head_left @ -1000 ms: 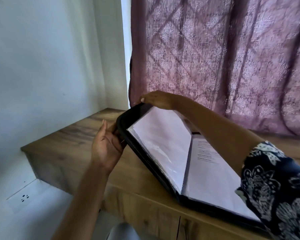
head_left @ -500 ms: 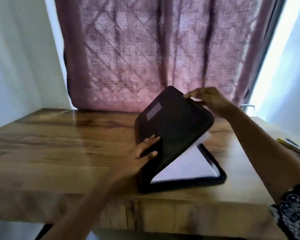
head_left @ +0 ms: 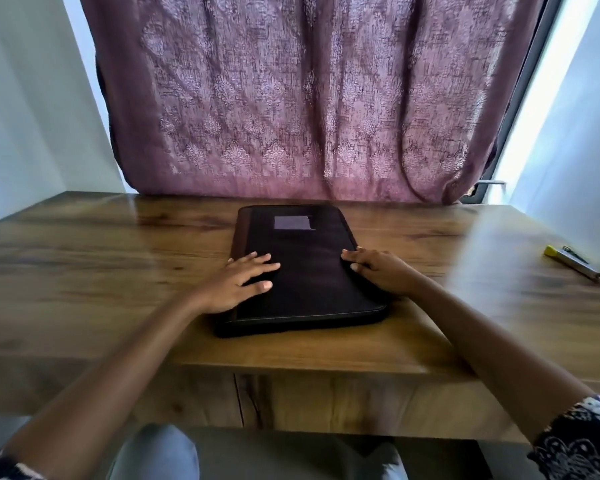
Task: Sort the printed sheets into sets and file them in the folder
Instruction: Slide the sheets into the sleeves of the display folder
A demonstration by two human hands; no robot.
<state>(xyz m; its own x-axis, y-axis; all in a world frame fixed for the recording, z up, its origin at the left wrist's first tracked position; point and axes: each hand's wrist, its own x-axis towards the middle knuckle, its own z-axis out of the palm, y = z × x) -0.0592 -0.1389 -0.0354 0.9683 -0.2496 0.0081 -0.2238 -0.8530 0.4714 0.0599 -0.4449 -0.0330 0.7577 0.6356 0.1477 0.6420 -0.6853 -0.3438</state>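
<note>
Black folder [head_left: 309,271] lies closed and flat on the wooden table [head_left: 84,271], dead ahead at 12 o'clock. Left hand [head_left: 236,282] presses the cover, fingers straight and spread. Right hand [head_left: 381,271] sits at its 3 o'clock edge, fingers bent; gripping or pressing, I cannot tell. If it's lifted unfastened, sheets could slide out.

The closed folder [head_left: 309,278] hides its contents; its label [head_left: 293,222] is unreadable.
</note>
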